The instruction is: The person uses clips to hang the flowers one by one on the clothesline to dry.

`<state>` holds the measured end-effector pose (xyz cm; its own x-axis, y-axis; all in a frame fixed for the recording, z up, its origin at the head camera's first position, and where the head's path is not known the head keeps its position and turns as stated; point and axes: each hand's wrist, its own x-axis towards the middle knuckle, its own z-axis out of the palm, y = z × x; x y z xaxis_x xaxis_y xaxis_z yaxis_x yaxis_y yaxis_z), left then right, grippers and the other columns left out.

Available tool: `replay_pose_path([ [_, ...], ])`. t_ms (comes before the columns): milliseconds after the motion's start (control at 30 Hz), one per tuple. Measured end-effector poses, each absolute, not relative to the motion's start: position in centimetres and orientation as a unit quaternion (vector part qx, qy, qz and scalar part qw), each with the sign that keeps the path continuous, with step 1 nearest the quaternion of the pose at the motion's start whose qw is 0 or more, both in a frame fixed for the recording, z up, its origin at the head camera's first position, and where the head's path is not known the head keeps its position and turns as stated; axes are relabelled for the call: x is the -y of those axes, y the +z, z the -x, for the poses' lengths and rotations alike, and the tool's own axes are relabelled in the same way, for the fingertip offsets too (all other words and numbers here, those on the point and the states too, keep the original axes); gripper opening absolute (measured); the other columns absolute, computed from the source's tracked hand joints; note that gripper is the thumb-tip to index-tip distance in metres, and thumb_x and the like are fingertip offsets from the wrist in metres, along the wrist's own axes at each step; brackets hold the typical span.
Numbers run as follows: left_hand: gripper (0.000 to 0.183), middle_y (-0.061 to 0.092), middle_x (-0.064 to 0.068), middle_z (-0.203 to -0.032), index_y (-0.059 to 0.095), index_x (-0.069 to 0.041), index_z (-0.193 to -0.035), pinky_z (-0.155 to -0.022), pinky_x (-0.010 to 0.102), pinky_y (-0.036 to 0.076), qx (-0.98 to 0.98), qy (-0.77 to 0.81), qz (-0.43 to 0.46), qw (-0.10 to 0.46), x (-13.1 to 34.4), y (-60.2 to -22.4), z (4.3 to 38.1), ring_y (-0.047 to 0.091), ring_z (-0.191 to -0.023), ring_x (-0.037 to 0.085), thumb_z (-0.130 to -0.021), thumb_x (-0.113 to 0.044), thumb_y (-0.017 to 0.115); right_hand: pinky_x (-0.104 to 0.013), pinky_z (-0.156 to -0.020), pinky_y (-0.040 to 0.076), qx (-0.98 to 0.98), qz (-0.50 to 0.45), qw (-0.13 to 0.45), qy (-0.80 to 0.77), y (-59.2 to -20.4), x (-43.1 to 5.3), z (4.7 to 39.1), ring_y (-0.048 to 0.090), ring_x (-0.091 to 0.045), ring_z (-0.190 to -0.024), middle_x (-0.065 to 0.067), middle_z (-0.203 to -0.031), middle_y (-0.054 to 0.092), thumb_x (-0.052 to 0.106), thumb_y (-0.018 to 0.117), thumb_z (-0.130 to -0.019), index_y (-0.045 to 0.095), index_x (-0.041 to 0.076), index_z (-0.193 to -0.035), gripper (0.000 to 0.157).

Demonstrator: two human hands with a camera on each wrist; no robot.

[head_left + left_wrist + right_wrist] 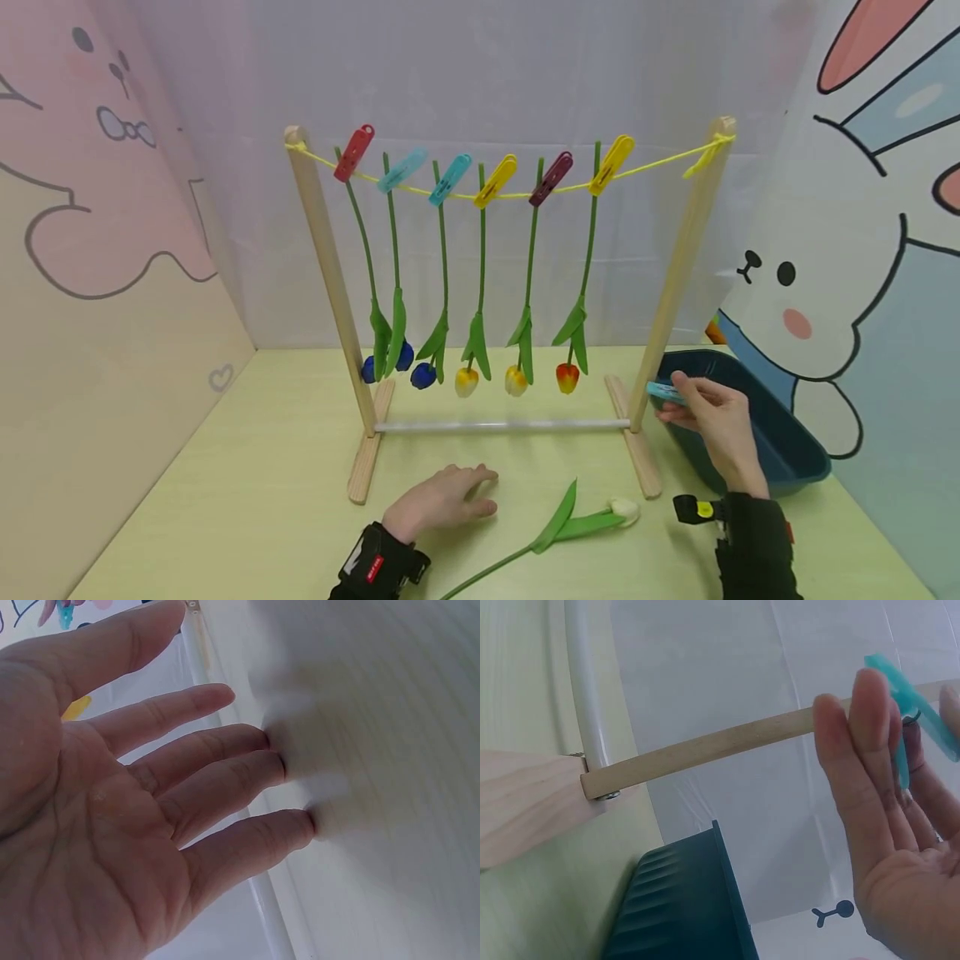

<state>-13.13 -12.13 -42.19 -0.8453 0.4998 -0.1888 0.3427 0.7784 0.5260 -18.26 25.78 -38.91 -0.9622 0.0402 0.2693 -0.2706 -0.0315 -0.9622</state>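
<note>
Between the thumb and fingers of my right hand (716, 421) is a light-blue clothespin (666, 392), beside the rack's right post and over the near rim of the dark bin. The right wrist view shows the same clothespin (919, 709) pinched at the fingers. My left hand (442, 500) has its fingers extended, fingertips at the tabletop (390, 787), and holds nothing. To its right lies a white artificial tulip (555, 533) with green leaves, its stem running toward the front edge.
A wooden rack (330, 275) carries a yellow string (660, 160). Several tulips hang heads down from it by coloured clothespins, among them a red-orange tulip (567, 377) and a red clothespin (354, 153). The dark bin (787, 450) stands at the right. A white crossbar (502, 426) joins the rack's feet.
</note>
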Motion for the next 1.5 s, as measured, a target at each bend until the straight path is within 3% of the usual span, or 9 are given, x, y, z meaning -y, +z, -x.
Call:
replay_pose_path([
  [200, 0.051, 0.053, 0.02, -0.149, 0.058, -0.009, -0.141, -0.114, 0.059, 0.042, -0.927, 0.251, -0.222, 0.168, 12.1, -42.3, 13.2, 0.049, -0.138, 0.043, -0.097, -0.034, 0.066, -0.019, -0.074, 0.062, 0.701, -0.106, 0.099, 0.698, -39.0, -25.9, 18.2, 0.074, -0.008, -0.07, 0.004, -0.079, 0.076, 0.016, 0.06, -0.102, 0.075, 0.013, -0.1, 0.015],
  [433, 0.041, 0.05, 0.021, -0.151, 0.064, -0.009, -0.13, -0.117, 0.056, 0.04, -0.927, 0.224, -0.232, 0.189, 11.0, -42.1, 12.9, 0.046, -0.142, 0.041, -0.095, -0.031, 0.069, -0.019, -0.065, 0.058, 0.695, -0.113, 0.14, 0.696, -39.3, -25.9, 18.4, 0.063, -0.01, -0.064, 0.005, -0.075, 0.067, 0.022, 0.052, -0.106, 0.068, 0.005, -0.095, 0.025],
  [567, 0.028, 0.062, 0.007, -0.132, 0.068, -0.015, -0.109, -0.097, 0.036, 0.054, -0.928, 0.21, -0.246, 0.185, 10.3, -41.6, 12.2, 0.061, -0.116, 0.02, -0.089, -0.031, 0.077, -0.016, -0.067, 0.057, 0.689, -0.103, 0.168, 0.698, -39.2, -25.9, 18.5, 0.062, -0.008, -0.067, 0.007, -0.076, 0.067, 0.02, 0.052, -0.106, 0.071, 0.009, -0.089, 0.027],
  [667, 0.024, 0.063, -0.005, -0.103, 0.068, -0.018, -0.096, -0.076, 0.022, 0.049, -0.932, 0.189, -0.262, 0.167, 10.1, -41.2, 11.7, 0.054, -0.086, 0.006, -0.082, -0.031, 0.084, -0.012, -0.072, 0.056, 0.704, -0.103, 0.183, 0.678, -39.2, -25.9, 18.4, 0.064, -0.004, -0.073, 0.01, -0.078, 0.069, 0.016, 0.055, -0.104, 0.073, 0.008, -0.089, 0.025],
  [733, 0.024, 0.06, -0.009, -0.089, 0.069, -0.019, -0.087, -0.07, 0.018, 0.046, -0.932, 0.178, -0.271, 0.162, 10.0, -41.1, 11.4, 0.049, -0.077, 0.002, -0.078, -0.031, 0.087, -0.011, -0.074, 0.057, 0.709, -0.105, 0.19, 0.671, -39.1, -25.9, 18.4, 0.066, -0.003, -0.075, 0.012, -0.081, 0.071, 0.013, 0.058, -0.103, 0.074, 0.005, -0.093, 0.02],
  [967, 0.027, 0.051, -0.012, -0.07, 0.065, -0.021, -0.066, -0.059, 0.017, 0.039, -0.928, 0.179, -0.265, 0.19, 10.2, -41.3, 10.5, 0.044, -0.066, 0.002, -0.07, -0.023, 0.091, -0.013, -0.074, 0.057, 0.696, -0.123, 0.196, 0.679, -39.2, -25.8, 18.4, 0.066, -0.004, -0.074, 0.01, -0.085, 0.072, 0.006, 0.059, -0.101, 0.071, 0.005, -0.102, 0.012],
  [1133, 0.021, 0.055, -0.012, -0.065, 0.07, -0.018, -0.065, -0.055, 0.018, 0.041, -0.923, 0.188, -0.251, 0.223, 10.2, -41.4, 10.7, 0.048, -0.06, 0.003, -0.074, -0.013, 0.088, -0.013, -0.075, 0.057, 0.708, -0.127, 0.185, 0.67, -39.3, -26.0, 18.3, 0.067, -0.003, -0.077, 0.014, -0.089, 0.073, 0.008, 0.058, -0.102, 0.072, 0.015, -0.102, 0.016],
  [1300, 0.019, 0.057, -0.013, -0.062, 0.071, -0.018, -0.065, -0.052, 0.018, 0.041, -0.919, 0.179, -0.257, 0.239, 10.2, -41.4, 10.9, 0.049, -0.056, 0.002, -0.076, -0.011, 0.085, -0.013, -0.076, 0.057, 0.725, -0.137, 0.161, 0.656, -39.3, -26.2, 18.3, 0.068, -0.005, -0.078, 0.015, -0.09, 0.072, 0.009, 0.057, -0.103, 0.072, 0.017, -0.103, 0.017],
  [1500, 0.019, 0.054, -0.012, -0.067, 0.069, -0.02, -0.067, -0.054, 0.018, 0.041, -0.928, 0.163, -0.264, 0.206, 10.4, -41.1, 10.8, 0.047, -0.061, 0.002, -0.075, -0.011, 0.083, -0.014, -0.077, 0.057, 0.738, -0.108, 0.151, 0.649, -39.2, -26.0, 18.3, 0.068, -0.007, -0.076, 0.011, -0.081, 0.071, 0.018, 0.054, -0.105, 0.072, 0.015, -0.094, 0.021],
])
